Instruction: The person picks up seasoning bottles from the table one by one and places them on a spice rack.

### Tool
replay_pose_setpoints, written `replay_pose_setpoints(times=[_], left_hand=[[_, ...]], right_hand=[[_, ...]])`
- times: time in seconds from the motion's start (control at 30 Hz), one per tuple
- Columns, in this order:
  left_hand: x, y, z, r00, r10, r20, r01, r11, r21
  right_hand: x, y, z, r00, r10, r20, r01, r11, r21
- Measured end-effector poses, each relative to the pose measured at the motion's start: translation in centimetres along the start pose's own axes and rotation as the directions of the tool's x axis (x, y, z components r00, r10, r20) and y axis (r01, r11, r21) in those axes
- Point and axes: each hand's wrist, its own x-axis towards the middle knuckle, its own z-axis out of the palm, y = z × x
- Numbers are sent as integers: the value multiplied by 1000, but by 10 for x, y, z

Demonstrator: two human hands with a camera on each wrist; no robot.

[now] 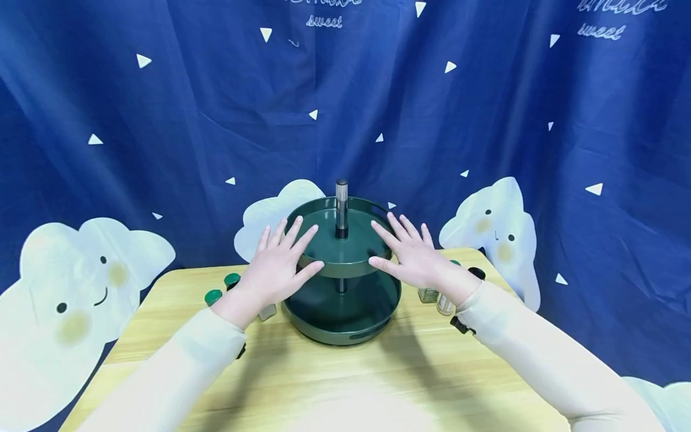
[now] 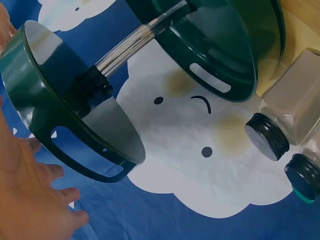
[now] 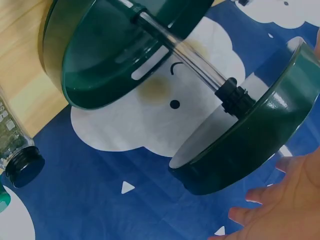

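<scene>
A dark green two-tier round rack [image 1: 345,330] stands upright on the table, a shiny metal post [image 1: 342,207] rising through its middle. Both its upper tray [image 1: 351,246] and lower tray [image 1: 356,297] hold nothing. My left hand [image 1: 275,267] is spread at the left side of the upper tray, fingers straight and overlapping its rim in the head view. Opposite it, my right hand [image 1: 412,255] spreads its fingers at the right side. In the wrist views the left fingers [image 2: 55,195] and right fingers [image 3: 255,195] lie just outside the upper tray's wall.
Behind my left wrist stand jars with green caps [image 1: 232,279]; a clear jar [image 2: 295,95] with a black lid shows in the left wrist view. More jars [image 1: 428,295] stand by my right wrist. A blue curtain [image 1: 345,90] hangs behind the wooden table [image 1: 302,384].
</scene>
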Motion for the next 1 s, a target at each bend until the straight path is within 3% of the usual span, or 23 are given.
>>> replay_pose_setpoints(times=[0.73, 1.0], left_hand=[[-4, 0, 14, 1000, 25, 11, -25, 999, -21], [-3, -2, 14, 1000, 28, 7, -28, 999, -36]], right_hand=[[-2, 0, 12, 1000, -11, 25, 10, 1000, 20], [0, 0, 12, 999, -22, 33, 21, 999, 24]])
